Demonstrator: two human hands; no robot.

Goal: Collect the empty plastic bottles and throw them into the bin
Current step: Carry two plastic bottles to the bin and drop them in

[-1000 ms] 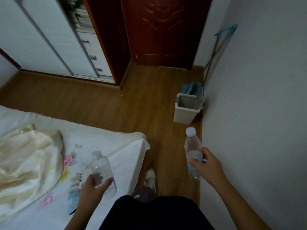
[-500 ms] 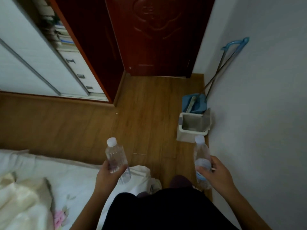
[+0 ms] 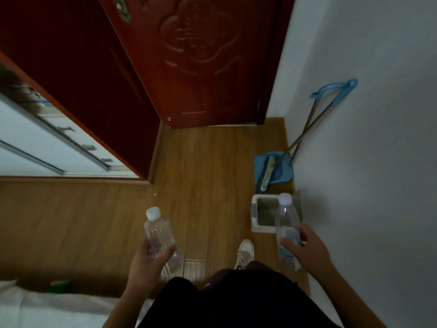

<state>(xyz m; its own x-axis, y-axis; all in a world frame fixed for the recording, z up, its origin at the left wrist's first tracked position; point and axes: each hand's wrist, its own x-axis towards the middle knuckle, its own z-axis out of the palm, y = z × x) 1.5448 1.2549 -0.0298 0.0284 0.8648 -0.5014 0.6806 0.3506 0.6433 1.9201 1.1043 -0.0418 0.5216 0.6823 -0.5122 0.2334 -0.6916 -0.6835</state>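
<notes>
My left hand [image 3: 147, 262] grips a clear, empty plastic bottle [image 3: 158, 233] with a white cap, held upright over the wooden floor. A second clear bottle [image 3: 286, 223], white-capped with a pale label, is held in my right hand [image 3: 307, 250]. Its cap overlaps the open top of a small white bin [image 3: 256, 216], which stands on the floor against the right wall, just beyond my right hand. The bin's swing lid [image 3: 298, 204] is tipped up on its right side.
A blue dustpan [image 3: 281, 168] and broom with a long handle [image 3: 307, 131] lean on the right wall behind the bin. A dark red door [image 3: 201, 58] is ahead, a white wardrobe [image 3: 35, 147] on the left. The bed edge [image 3: 47, 308] lies bottom left. One shoe [image 3: 244, 253] shows.
I have walked away from the bed toward the bin, which now looms much nearer. Both bottles stay in my hands; the right one now overlaps the bin's opening.
</notes>
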